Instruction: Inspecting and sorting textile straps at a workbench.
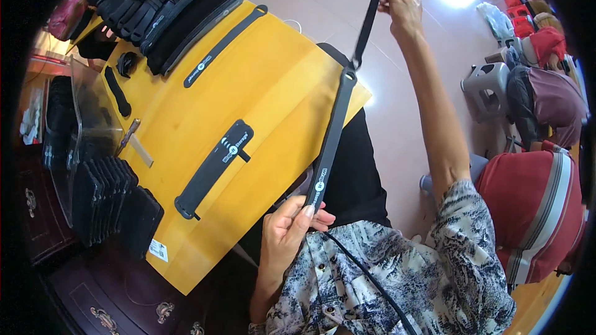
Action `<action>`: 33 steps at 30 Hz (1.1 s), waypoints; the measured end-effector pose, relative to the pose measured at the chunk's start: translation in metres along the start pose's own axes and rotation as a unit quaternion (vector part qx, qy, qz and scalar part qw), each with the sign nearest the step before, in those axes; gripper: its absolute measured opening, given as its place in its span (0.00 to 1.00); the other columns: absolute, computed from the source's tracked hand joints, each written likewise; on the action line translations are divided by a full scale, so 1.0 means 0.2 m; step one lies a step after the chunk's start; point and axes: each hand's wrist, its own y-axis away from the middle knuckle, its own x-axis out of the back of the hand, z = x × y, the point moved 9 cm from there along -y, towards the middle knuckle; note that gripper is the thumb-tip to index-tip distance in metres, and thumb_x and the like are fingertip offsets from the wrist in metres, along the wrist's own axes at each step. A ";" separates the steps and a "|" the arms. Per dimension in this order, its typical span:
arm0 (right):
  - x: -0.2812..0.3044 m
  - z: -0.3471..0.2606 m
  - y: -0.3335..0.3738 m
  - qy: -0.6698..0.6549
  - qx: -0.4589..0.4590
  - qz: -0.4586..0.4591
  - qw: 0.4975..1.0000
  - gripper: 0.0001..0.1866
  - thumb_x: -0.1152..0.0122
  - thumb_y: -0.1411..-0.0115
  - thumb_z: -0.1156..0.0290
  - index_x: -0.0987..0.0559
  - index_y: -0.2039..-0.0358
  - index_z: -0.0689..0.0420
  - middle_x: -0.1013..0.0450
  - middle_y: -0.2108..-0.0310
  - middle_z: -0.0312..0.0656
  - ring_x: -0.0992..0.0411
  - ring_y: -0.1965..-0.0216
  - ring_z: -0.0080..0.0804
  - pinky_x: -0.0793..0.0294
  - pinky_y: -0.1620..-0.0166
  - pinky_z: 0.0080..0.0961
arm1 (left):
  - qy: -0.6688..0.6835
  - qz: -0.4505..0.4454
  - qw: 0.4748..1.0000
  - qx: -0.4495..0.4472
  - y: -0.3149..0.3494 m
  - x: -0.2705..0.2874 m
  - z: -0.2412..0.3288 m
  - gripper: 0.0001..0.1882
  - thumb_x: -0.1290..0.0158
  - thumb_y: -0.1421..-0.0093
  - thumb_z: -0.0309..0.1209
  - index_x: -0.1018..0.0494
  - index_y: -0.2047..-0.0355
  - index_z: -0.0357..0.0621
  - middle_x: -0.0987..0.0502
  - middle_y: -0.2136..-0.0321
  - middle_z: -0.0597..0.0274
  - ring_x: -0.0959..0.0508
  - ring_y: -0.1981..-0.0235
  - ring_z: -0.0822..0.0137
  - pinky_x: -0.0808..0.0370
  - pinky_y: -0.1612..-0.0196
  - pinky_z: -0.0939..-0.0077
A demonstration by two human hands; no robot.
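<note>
My left hand [288,229] pinches the lower end of a long dark grey strap [333,127] with white print, close to my shirt. Up and to the right, my right hand [400,7] grips the end of a narrower black band [367,26]. The band meets the strap at a loop near the table's corner, and the two are stretched out in a slanting line. On the yellow table [279,80] to the left lies a wider black strap [214,170] with a short tab on its side. Farther back, a single grey strap [226,46] lies flat.
A heap of black straps [161,9] covers the table's far left. Stacked black pieces [102,201] stand at the left edge, by a clear plastic panel [93,105]. A screwdriver-like tool [128,136] lies nearby. Other people and a grey stool [487,90] are at right.
</note>
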 end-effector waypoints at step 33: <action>-1.43 -0.36 1.10 0.313 0.355 -0.364 0.802 0.10 0.46 0.46 0.72 0.27 0.65 0.63 0.32 0.64 0.49 0.27 0.60 0.46 0.23 0.61 0.35 | 0.077 -0.009 0.997 0.030 0.04 0.01 -0.10 0.15 0.57 0.33 0.30 0.34 0.53 0.29 0.21 0.69 0.50 0.21 0.68 0.69 0.25 0.62 0.78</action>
